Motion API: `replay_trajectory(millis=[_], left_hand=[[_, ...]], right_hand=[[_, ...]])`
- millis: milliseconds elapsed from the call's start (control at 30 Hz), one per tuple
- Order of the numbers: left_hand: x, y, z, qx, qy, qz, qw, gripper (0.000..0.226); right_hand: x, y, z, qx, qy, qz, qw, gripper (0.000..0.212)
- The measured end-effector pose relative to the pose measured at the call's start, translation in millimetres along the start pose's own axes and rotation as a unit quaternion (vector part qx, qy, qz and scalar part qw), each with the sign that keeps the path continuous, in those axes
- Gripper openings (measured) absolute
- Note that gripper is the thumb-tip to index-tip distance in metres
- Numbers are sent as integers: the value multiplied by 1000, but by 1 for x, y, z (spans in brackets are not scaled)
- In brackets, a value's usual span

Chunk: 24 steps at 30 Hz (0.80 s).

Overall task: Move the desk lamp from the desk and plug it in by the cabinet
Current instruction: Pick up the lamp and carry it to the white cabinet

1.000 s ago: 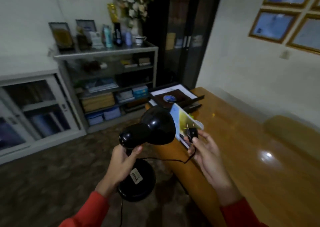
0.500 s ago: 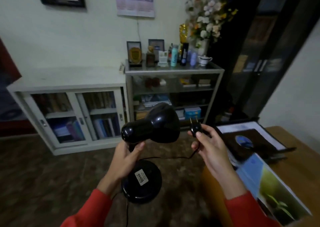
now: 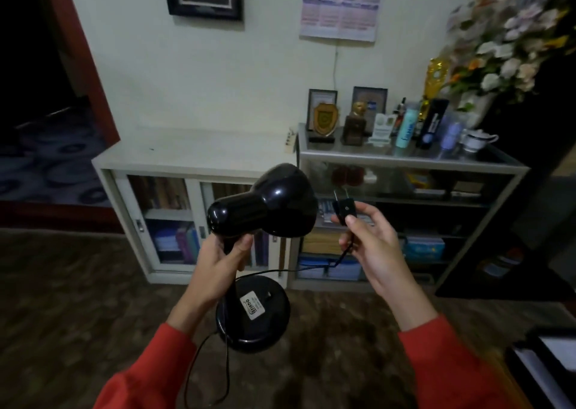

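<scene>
Glossy black plastic desk lamp, matt black plug with metal prongs, glass-fronted pale metal cabinet, red cloth sleeves, mottled matt floor

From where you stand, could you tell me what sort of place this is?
Probably an office: a low cabinet with books behind sliding glass doors, award plaques on a metal shelf, and a wall calendar.

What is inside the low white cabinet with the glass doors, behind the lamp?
Through the glass of the white cabinet, upright books and a shelf show. The lamp, held in the left hand, covers part of the right door, so what stands there is hidden.
</scene>
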State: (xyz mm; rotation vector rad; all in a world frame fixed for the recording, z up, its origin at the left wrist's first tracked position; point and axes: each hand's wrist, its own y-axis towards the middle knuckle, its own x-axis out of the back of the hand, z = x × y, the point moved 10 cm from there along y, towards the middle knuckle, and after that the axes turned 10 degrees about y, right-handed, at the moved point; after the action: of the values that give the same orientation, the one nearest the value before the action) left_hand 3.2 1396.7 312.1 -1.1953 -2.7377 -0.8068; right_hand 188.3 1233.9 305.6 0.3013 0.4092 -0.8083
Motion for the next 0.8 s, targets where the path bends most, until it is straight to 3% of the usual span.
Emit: replay_trajectory(millis=[233, 533, 600, 700, 800], left_hand=[[78, 86, 62, 1, 51, 11, 999, 7], [138, 200, 122, 7, 43, 63, 997, 9], [146, 230, 136, 7, 33, 65, 997, 14], [156, 276, 155, 6, -5, 61, 998, 39], [157, 324, 177, -10, -21, 84, 996, 39]], right_hand=[[-81, 107, -60, -13, -10, 14, 1000, 23], [-142, 218, -85, 13, -3, 9, 1000, 24], [-149, 247, -90, 20, 3, 7, 1000, 22], [-155, 295, -98, 24, 4, 0, 1000, 22], [-159, 345, -106, 30, 8, -6, 999, 22]])
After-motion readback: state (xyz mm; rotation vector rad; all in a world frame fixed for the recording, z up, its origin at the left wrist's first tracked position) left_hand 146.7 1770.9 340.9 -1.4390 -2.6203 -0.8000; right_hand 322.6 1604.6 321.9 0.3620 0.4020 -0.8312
